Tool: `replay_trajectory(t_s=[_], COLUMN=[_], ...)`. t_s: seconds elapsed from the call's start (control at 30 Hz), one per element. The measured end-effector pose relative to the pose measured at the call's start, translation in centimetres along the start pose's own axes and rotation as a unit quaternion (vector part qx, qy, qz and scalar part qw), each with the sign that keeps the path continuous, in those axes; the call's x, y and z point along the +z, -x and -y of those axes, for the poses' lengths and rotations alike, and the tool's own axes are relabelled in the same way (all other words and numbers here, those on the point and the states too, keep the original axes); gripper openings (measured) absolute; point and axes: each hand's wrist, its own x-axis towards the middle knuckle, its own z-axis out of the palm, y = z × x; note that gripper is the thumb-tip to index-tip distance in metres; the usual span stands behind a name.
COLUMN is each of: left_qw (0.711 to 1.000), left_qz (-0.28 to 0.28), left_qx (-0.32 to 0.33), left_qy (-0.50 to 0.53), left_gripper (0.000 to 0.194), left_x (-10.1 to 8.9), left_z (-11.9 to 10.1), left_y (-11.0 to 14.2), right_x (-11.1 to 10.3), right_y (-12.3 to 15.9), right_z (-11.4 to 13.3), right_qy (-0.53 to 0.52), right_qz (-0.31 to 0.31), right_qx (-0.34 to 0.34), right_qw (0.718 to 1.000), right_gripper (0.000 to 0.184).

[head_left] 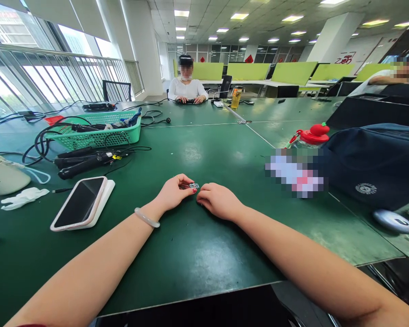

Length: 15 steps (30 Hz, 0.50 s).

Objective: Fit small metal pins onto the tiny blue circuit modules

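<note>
My left hand (175, 190), with a pale bangle (147, 219) at its wrist, pinches a small silvery object with dark markings (193, 185) between thumb and fingers. The object is too small for me to tell its kind. Just to the right, my right hand (221, 200) rests low over the green table (194, 152), back of the hand up and fingers curled in. Its fingertips come close to the left thumb, and whatever they may hold is hidden. Both forearms reach in from the near edge.
On the left are a green basket (122, 136) of cables, black handheld devices (85, 161), a phone (80, 202), a tissue (25, 198) and a cream-coloured pouch (3, 175). On the right are a red-lidded bottle (311, 136), a dark bag (371, 159) and a mouse (393, 221). A person (187, 88) sits opposite.
</note>
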Motion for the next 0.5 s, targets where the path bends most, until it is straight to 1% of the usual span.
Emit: replay_trajectory(t_s=[0.07,0.17,0.27,0.37,0.5], left_qw=[1.000,0.999,0.994,0.988,0.977], left_qz=[0.000,0.004,0.017,0.025,0.031], left_qx=[-0.002,-0.010,-0.019,-0.022,-0.025], left_qy=[0.009,0.051,0.104,0.153,0.209], left_gripper=[0.033,0.035,0.037,0.038,0.039], left_x=[0.0,0.0,0.2,0.4,0.5], left_z=[-0.1,-0.4,-0.9,-1.5,-1.7], left_y=[0.0,0.1,0.4,0.7,0.8], right_x=[-0.2,-0.5,-0.7,-0.8,-0.9], right_y=[0.0,0.1,0.1,0.1,0.2], right_z=[-0.2,-0.3,-0.3,-0.2,-0.2], right_qy=[-0.028,-0.074,-0.095,-0.105,-0.115], right_qz=[-0.026,-0.094,-0.157,-0.186,-0.205], right_qx=[0.022,0.065,0.083,0.078,0.071], right_qw=[0.999,0.991,0.979,0.974,0.969], right_gripper=[0.013,0.013,0.013,0.011,0.012])
